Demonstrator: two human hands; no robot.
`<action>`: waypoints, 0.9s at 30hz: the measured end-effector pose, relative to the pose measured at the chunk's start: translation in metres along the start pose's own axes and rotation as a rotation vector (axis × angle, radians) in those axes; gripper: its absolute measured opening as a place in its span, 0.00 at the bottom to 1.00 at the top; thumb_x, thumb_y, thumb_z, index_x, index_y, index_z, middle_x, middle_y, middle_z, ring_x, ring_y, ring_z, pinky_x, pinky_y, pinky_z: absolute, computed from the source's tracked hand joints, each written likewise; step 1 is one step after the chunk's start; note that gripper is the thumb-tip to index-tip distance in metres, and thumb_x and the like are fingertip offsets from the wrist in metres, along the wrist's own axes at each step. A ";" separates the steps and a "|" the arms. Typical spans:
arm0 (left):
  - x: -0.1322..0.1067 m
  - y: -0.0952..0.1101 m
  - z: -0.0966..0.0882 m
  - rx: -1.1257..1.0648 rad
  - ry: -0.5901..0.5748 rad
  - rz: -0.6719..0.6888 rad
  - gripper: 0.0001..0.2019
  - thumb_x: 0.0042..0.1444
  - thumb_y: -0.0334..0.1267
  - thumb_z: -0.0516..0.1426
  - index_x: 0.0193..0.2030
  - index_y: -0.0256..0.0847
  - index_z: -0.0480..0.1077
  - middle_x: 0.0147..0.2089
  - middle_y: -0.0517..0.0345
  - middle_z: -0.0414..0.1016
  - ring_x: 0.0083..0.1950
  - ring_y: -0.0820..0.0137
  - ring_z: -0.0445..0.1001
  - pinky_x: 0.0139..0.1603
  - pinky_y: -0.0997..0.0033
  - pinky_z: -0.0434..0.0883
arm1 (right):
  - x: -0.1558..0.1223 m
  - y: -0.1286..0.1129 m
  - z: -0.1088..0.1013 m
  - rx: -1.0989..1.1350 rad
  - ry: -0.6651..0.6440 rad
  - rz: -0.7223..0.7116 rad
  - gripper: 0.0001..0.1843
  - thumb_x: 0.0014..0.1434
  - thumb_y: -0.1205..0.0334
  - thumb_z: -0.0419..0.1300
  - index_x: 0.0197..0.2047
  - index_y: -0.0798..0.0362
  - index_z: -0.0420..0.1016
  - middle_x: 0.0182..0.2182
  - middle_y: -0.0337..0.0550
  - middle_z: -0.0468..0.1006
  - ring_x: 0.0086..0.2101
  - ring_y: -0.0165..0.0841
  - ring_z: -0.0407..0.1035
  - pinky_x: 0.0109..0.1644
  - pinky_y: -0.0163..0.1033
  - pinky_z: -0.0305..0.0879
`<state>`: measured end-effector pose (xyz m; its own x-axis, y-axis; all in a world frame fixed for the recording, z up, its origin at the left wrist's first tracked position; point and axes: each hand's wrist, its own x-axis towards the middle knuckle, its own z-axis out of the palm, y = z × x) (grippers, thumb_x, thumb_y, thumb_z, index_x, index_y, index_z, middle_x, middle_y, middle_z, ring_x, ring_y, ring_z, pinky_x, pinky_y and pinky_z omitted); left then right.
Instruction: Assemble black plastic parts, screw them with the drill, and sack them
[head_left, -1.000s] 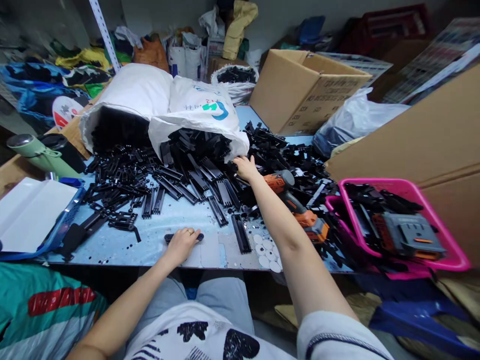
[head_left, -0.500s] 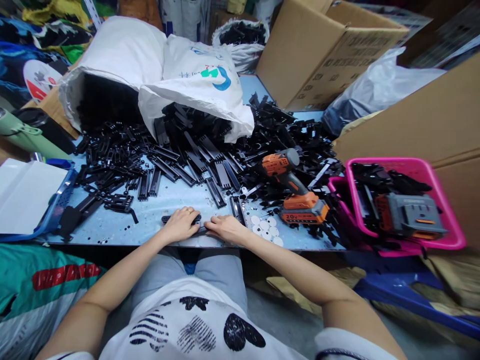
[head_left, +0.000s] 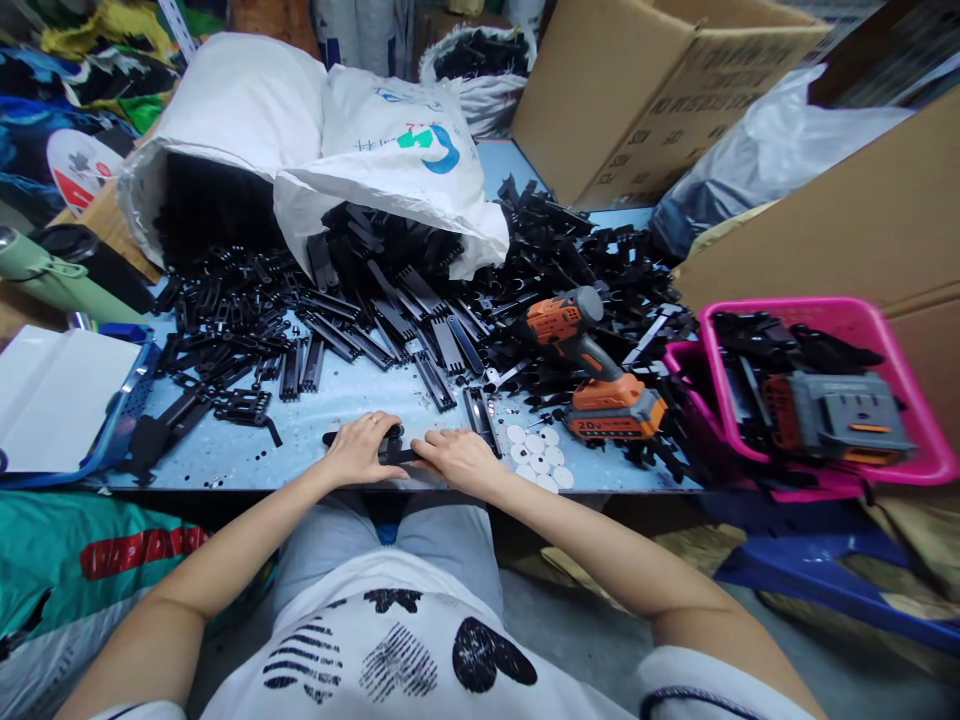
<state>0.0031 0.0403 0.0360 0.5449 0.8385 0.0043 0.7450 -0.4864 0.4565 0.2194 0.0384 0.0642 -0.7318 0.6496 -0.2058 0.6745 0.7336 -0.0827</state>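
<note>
My left hand (head_left: 360,449) and my right hand (head_left: 457,458) rest together at the near edge of the blue table (head_left: 330,440). Between them lies a black plastic part (head_left: 395,451) that both hands press and grip, the fingers curled over it. Beyond them a heap of black plastic strips (head_left: 390,310) spills from a white sack (head_left: 397,170). An orange cordless drill (head_left: 592,375) lies just right of my right hand, and several white discs (head_left: 538,455) sit near the table edge.
A pink basket (head_left: 825,400) at the right holds black parts and a grey battery pack. Cardboard boxes (head_left: 645,90) stand behind and to the right. A white board (head_left: 52,395) and a green bottle (head_left: 52,275) lie at the left.
My right hand drew back from the heap by the sack to the near table edge and joined my left hand on the black part. The view tilted down slightly.
</note>
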 end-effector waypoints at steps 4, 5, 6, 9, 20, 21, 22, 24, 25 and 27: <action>0.001 -0.001 0.001 0.003 0.023 0.010 0.38 0.41 0.66 0.59 0.53 0.42 0.61 0.48 0.51 0.69 0.49 0.57 0.69 0.45 0.60 0.67 | -0.002 0.001 -0.001 -0.004 -0.004 0.003 0.21 0.68 0.49 0.40 0.46 0.51 0.68 0.36 0.45 0.74 0.35 0.32 0.68 0.34 0.35 0.51; 0.001 -0.001 0.002 0.007 0.026 0.014 0.38 0.41 0.65 0.59 0.53 0.42 0.61 0.48 0.51 0.69 0.48 0.57 0.70 0.45 0.60 0.67 | -0.003 0.000 -0.001 -0.006 -0.001 0.007 0.21 0.68 0.48 0.40 0.46 0.52 0.68 0.36 0.45 0.74 0.35 0.32 0.68 0.34 0.35 0.51; 0.001 -0.002 0.003 0.010 0.031 0.022 0.37 0.41 0.65 0.59 0.52 0.42 0.61 0.48 0.51 0.69 0.48 0.57 0.70 0.44 0.60 0.67 | -0.004 -0.001 -0.001 -0.008 0.005 0.012 0.22 0.68 0.49 0.39 0.46 0.52 0.68 0.36 0.45 0.74 0.35 0.32 0.68 0.34 0.35 0.51; -0.001 -0.006 0.010 0.016 0.085 0.059 0.34 0.45 0.63 0.58 0.52 0.40 0.61 0.47 0.49 0.71 0.47 0.58 0.71 0.44 0.61 0.68 | -0.006 -0.005 -0.001 -0.027 0.039 0.025 0.21 0.68 0.50 0.38 0.47 0.51 0.67 0.36 0.46 0.74 0.36 0.33 0.67 0.35 0.36 0.51; -0.005 -0.013 0.020 0.037 0.213 0.179 0.22 0.55 0.56 0.55 0.45 0.38 0.66 0.39 0.49 0.74 0.41 0.62 0.74 0.40 0.65 0.69 | -0.004 -0.004 -0.004 -0.092 0.079 -0.013 0.19 0.69 0.55 0.39 0.51 0.52 0.65 0.37 0.47 0.72 0.37 0.34 0.65 0.36 0.37 0.52; -0.005 -0.013 0.020 0.042 0.193 0.184 0.22 0.55 0.56 0.54 0.45 0.38 0.66 0.39 0.49 0.74 0.41 0.62 0.74 0.40 0.65 0.69 | -0.004 -0.003 -0.003 -0.076 0.073 -0.008 0.19 0.69 0.55 0.39 0.51 0.53 0.66 0.37 0.47 0.72 0.36 0.34 0.65 0.36 0.37 0.52; -0.004 -0.012 0.020 0.050 0.163 0.190 0.22 0.55 0.56 0.54 0.44 0.38 0.66 0.39 0.50 0.73 0.41 0.62 0.74 0.40 0.65 0.69 | -0.004 -0.001 -0.001 -0.053 0.063 -0.015 0.20 0.69 0.54 0.39 0.51 0.53 0.66 0.37 0.47 0.73 0.37 0.34 0.65 0.37 0.37 0.52; -0.004 -0.009 0.018 0.087 0.072 0.190 0.22 0.55 0.56 0.54 0.44 0.38 0.66 0.38 0.50 0.73 0.40 0.62 0.73 0.40 0.65 0.68 | -0.006 0.003 0.002 0.019 0.036 -0.051 0.21 0.68 0.51 0.39 0.49 0.52 0.67 0.38 0.47 0.73 0.38 0.33 0.66 0.38 0.36 0.53; -0.004 -0.007 0.017 0.114 0.018 0.190 0.22 0.55 0.57 0.54 0.44 0.38 0.66 0.38 0.50 0.72 0.41 0.62 0.72 0.40 0.65 0.68 | -0.007 0.007 0.003 0.059 0.028 -0.046 0.21 0.68 0.50 0.40 0.48 0.52 0.68 0.38 0.46 0.73 0.39 0.34 0.66 0.39 0.36 0.54; 0.000 0.001 0.014 0.164 -0.072 0.203 0.24 0.54 0.58 0.54 0.44 0.38 0.67 0.40 0.48 0.72 0.43 0.60 0.70 0.41 0.63 0.67 | -0.008 0.017 0.006 0.104 0.055 0.124 0.23 0.67 0.47 0.41 0.45 0.52 0.70 0.39 0.47 0.74 0.42 0.35 0.66 0.41 0.36 0.55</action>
<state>0.0089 0.0365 0.0241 0.7111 0.7030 0.0154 0.6669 -0.6812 0.3020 0.2372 0.0441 0.0590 -0.6447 0.7459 -0.1673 0.7643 0.6245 -0.1610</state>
